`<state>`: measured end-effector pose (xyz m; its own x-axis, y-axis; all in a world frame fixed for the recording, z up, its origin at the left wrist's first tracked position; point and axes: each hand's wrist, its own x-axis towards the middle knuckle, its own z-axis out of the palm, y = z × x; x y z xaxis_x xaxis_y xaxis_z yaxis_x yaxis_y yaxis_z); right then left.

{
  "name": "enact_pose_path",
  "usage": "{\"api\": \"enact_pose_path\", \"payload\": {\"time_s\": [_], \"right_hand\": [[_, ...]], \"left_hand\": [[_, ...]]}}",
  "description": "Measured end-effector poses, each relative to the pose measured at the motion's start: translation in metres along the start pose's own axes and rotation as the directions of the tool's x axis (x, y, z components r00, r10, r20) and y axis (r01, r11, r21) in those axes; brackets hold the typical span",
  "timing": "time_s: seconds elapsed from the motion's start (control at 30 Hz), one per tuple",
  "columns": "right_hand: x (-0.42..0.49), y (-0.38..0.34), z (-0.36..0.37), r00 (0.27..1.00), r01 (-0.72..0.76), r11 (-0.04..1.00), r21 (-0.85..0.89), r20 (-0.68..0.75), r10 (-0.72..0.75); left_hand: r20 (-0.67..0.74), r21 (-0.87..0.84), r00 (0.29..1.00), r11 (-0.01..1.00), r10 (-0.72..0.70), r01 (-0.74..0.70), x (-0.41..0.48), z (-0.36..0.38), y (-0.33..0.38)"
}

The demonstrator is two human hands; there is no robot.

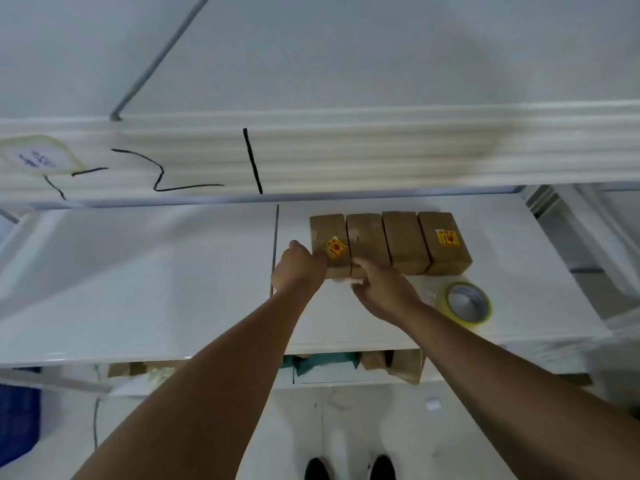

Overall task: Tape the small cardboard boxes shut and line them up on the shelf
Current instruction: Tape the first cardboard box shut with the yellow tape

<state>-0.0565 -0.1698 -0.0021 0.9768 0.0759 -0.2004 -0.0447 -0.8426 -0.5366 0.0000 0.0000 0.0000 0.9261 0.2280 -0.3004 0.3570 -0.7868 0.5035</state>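
Your left hand (298,265) is curled against the left side of the leftmost box (329,242); whether those fingers truly grip it, you cannot tell. Your right hand (382,289) lies open, fingers (362,263) spread over the second box (367,239). Four matte brown cardboard blocks stand touching in a row on the smooth white shelf (138,271). Right of your fingers lies a glossy yellowish tape roll (468,302).
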Motion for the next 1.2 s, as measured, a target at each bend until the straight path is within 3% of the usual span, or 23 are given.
{"api": "enact_pose_path", "payload": {"time_s": [0.23,0.5,0.83,1.0,1.2], "right_hand": [[0.005,0.009,0.003,0.997,-0.005,0.998,0.064,0.076,0.000],[0.014,0.012,0.013,0.973,-0.005,0.995,0.096,0.228,-0.017],[0.019,0.000,0.022,0.980,-0.031,0.980,0.195,0.199,-0.009],[0.022,-0.007,0.023,0.999,-0.013,0.964,0.266,0.048,0.001],[0.018,-0.018,0.002,1.000,-0.004,0.938,0.346,-0.024,0.014]], "left_hand": [[0.196,-0.133,0.965,0.970,-0.177,0.205,0.025,0.021,0.010],[0.173,-0.168,0.970,0.966,-0.169,0.198,0.034,0.049,0.004],[0.158,-0.270,0.971,0.938,-0.180,0.218,0.019,0.053,-0.026],[0.129,-0.481,0.983,0.858,-0.131,0.177,-0.004,0.051,-0.043],[0.193,-0.779,0.979,0.596,-0.067,0.194,-0.037,0.032,-0.042]]}}
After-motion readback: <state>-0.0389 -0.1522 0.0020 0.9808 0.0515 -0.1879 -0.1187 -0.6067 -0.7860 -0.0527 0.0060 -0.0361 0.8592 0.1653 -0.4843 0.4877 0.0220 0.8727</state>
